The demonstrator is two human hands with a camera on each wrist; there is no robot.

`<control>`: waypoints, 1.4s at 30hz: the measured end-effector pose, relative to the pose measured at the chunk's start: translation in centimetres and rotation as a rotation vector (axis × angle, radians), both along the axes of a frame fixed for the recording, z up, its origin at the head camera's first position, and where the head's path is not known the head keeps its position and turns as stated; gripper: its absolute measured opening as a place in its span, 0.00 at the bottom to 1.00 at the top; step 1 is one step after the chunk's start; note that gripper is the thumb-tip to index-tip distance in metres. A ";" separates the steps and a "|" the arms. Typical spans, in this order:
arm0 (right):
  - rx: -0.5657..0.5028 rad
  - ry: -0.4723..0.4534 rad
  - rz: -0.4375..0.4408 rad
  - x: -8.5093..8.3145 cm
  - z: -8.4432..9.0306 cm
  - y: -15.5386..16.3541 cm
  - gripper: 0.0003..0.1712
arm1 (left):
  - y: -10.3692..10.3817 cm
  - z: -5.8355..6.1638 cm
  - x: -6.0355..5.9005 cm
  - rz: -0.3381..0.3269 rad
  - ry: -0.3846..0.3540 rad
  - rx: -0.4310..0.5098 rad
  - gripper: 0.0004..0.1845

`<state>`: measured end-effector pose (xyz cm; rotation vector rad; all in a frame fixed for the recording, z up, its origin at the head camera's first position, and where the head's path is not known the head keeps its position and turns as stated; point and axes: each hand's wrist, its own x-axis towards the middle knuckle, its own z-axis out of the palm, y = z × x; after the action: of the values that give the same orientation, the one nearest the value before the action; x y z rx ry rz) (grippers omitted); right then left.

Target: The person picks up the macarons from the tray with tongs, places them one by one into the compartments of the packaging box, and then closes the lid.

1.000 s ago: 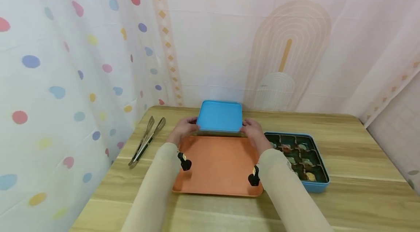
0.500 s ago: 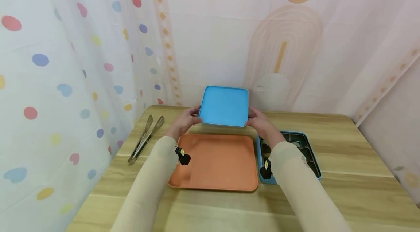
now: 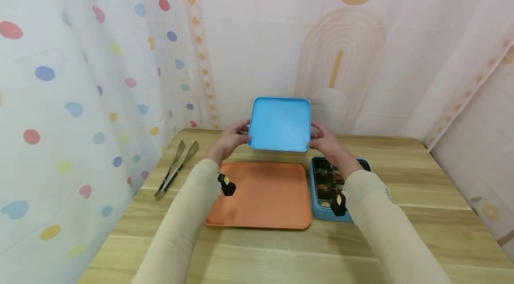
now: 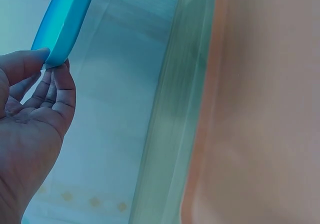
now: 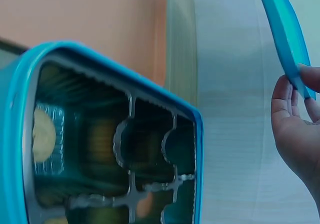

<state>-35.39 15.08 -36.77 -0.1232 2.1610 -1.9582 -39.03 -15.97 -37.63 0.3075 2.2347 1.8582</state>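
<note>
A shallow blue lid (image 3: 280, 124) with a raised rim is held up above the back of the table, tilted so its broad face shows. My left hand (image 3: 230, 140) pinches its left edge between thumb and fingers. On the opposite edge, my right hand (image 3: 327, 143) grips near the lower corner. Below and in front lies an orange tray (image 3: 261, 197). Under my right forearm stands a blue box (image 3: 326, 214), partly covered by the wrist. In the right wrist view, a dark divider insert (image 5: 131, 184) splits the box into compartments with small round pieces in some.
Metal tongs (image 3: 176, 172) with dark handles lie spread on the left of the wooden table (image 3: 401, 172). A patterned curtain (image 3: 257, 30) hangs close behind the table's back edge, and another runs along the left side.
Both hands have raised the blue lid and carried it a little to the right, away from the tray's back edge. The box and tray appear further left as the head view shifts.
</note>
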 end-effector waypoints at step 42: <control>0.115 0.055 -0.194 0.2 0.5 3.4 0.37 | 3.6 -0.2 -0.7 -0.008 0.042 0.039 0.33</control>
<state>-35.20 18.50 -36.30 0.0542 2.3963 -1.9431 -39.68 -12.37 -37.81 0.3649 2.2231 1.9102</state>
